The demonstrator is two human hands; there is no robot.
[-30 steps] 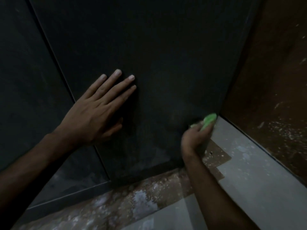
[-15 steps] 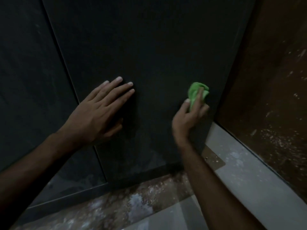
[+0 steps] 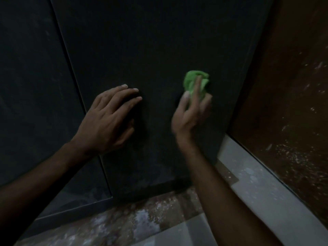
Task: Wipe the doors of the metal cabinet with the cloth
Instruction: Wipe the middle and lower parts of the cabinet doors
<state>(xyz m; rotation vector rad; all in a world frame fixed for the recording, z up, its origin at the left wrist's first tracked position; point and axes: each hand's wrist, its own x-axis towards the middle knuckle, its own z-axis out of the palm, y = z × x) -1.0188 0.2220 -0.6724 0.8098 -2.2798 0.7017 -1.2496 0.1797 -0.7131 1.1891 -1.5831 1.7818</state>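
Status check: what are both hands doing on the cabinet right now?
Left hand flat on the dark metal cabinet door, fingers straight. Right hand presses the crumpled green cloth against the same door. Nothing in the way.

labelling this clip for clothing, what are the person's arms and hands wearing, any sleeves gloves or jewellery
Nothing visible: the left hand and right hand are bare, with no gloves, rings or watch. Both forearms are uncovered to the frame edge, no sleeves in view. Fingernails are short and unpainted. The dim light could hide fine detail.
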